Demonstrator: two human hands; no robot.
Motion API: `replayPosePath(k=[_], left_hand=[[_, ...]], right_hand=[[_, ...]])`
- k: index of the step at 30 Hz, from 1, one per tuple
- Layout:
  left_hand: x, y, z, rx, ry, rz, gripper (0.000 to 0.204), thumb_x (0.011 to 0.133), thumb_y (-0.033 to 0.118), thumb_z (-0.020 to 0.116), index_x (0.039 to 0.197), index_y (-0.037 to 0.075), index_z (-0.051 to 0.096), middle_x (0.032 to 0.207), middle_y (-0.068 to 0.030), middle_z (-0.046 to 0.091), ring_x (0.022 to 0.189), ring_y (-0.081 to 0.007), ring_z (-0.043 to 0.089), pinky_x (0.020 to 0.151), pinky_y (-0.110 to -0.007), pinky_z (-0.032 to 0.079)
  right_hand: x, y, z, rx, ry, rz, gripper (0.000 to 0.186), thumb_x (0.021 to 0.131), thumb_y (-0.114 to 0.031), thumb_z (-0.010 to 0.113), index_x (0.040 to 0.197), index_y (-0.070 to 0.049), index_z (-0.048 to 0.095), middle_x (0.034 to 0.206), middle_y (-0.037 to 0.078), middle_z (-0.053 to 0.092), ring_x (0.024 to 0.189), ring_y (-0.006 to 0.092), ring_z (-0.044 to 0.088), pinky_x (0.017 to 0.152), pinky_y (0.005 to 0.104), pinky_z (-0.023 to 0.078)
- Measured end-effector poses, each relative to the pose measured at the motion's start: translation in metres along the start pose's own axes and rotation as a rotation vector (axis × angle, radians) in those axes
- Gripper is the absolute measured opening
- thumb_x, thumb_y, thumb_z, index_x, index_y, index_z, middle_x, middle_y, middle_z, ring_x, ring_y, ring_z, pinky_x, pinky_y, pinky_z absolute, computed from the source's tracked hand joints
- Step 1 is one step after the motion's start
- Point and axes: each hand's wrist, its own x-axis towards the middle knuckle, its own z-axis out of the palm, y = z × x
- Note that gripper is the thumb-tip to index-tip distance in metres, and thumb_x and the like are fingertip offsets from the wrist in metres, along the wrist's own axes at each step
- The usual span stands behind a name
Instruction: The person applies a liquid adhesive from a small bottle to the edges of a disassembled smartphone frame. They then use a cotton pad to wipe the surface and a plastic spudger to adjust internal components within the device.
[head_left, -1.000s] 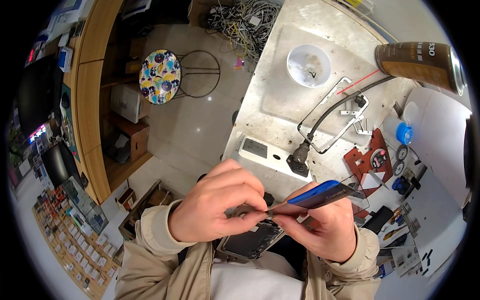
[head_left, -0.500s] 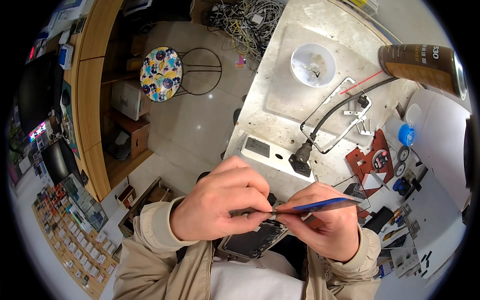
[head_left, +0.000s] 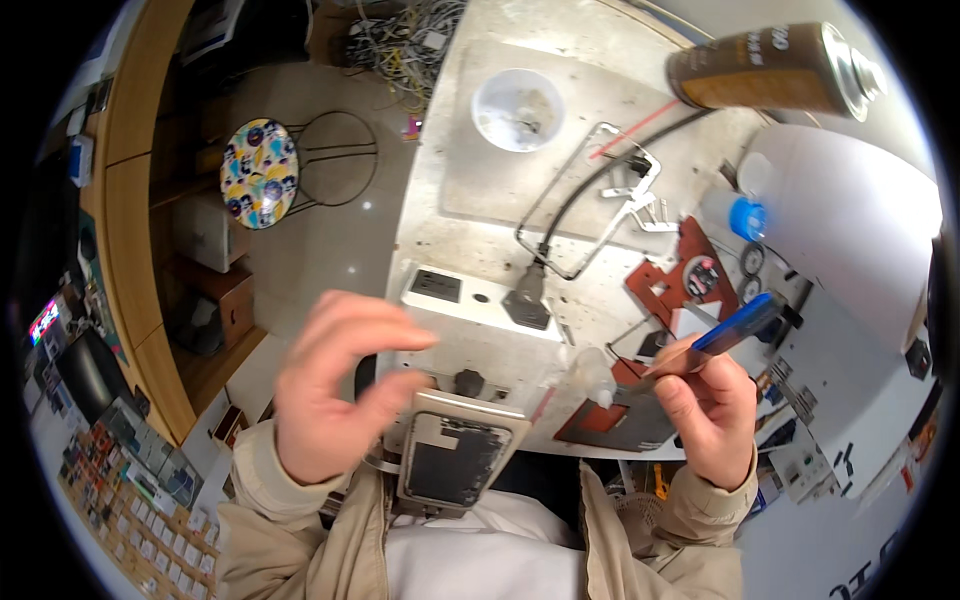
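Observation:
My right hand (head_left: 708, 400) is closed on a slim tool with a blue handle (head_left: 742, 322) between thumb and fingers. Its thin end points down-left, past the fingertips; its exact kind does not show. My left hand (head_left: 345, 375), smeared by motion, has thumb and fingers apart with nothing visible between them. Just right of it and below, a flat rectangular device (head_left: 455, 462) with a pale frame and a dark inner panel tilts at the bench edge in front of my body. A small clear bottle (head_left: 592, 378) stands left of my right hand.
A white power strip (head_left: 438, 285) with a black plug (head_left: 528, 300) lies along the bench. Beyond are a white bowl (head_left: 518, 110), a thin metal frame (head_left: 600, 255) and a brown spray can (head_left: 765, 70). Toward the right are red-brown mats (head_left: 655, 285) and a blue-capped container (head_left: 735, 212).
My hands, together before, have come apart: left hand leftward, right hand rightward with the blue-handled tool. The device between them is now uncovered. The view has shifted, so the bench appears further left.

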Motion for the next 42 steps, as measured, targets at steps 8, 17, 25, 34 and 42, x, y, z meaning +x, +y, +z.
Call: replayPosePath(k=[8, 17, 25, 34, 42], left_hand=[[-0.052, -0.049, -0.016, -0.267, 0.061, -0.181, 0.014, 0.106, 0.007, 0.063, 0.097, 0.0, 0.07, 0.081, -0.0025, 0.062, 0.062, -0.0081, 0.056, 0.056, -0.023, 0.042], [-0.069, -0.042, -0.001, -0.21, 0.111, -0.293, 0.028, 0.113, 0.021, 0.056, 0.089, 0.005, 0.056, 0.076, 0.001, 0.053, 0.063, -0.0049, 0.049, 0.055, -0.022, 0.038], [-0.071, -0.037, -0.007, -0.18, 0.1, -0.318, 0.027, 0.114, 0.022, 0.054, 0.098, 0.002, 0.063, 0.081, -0.0005, 0.058, 0.068, -0.0064, 0.053, 0.06, -0.022, 0.042], [-0.084, -0.034, -0.003, -0.175, 0.143, -0.379, 0.02, 0.112, 0.017, 0.056, 0.109, 0.001, 0.067, 0.086, -0.0013, 0.062, 0.076, -0.0073, 0.057, 0.066, -0.022, 0.046], [-0.082, -0.036, 0.006, -0.314, 0.12, -0.362, 0.019, 0.111, 0.015, 0.057, 0.115, 0.001, 0.07, 0.093, -0.0024, 0.067, 0.082, -0.0075, 0.061, 0.072, -0.023, 0.05]], right_hand=[[-0.111, 0.121, -0.02, -0.154, 0.401, 0.371, 0.016, 0.097, -0.004, 0.074, 0.111, 0.004, 0.071, 0.086, 0.001, 0.069, 0.074, 0.0057, 0.058, 0.066, 0.0232, 0.047], [-0.168, 0.171, 0.042, -0.14, 0.541, 0.435, 0.021, 0.097, -0.009, 0.076, 0.113, 0.005, 0.072, 0.092, 0.007, 0.075, 0.078, 0.0109, 0.066, 0.072, 0.0278, 0.054], [-0.14, 0.152, 0.046, -0.549, 0.651, 0.167, 0.017, 0.088, -0.013, 0.082, 0.1, -0.006, 0.072, 0.095, 0.008, 0.066, 0.086, 0.0279, 0.065, 0.077, 0.0407, 0.054], [-0.09, 0.149, 0.069, -0.604, 0.477, -0.017, 0.024, 0.084, -0.012, 0.083, 0.103, -0.006, 0.069, 0.107, 0.01, 0.065, 0.099, 0.0336, 0.063, 0.082, 0.044, 0.054], [-0.092, 0.162, 0.053, -0.434, 0.367, 0.04, 0.026, 0.084, -0.002, 0.081, 0.106, -0.002, 0.069, 0.099, 0.012, 0.064, 0.086, 0.0295, 0.062, 0.077, 0.0388, 0.052]])
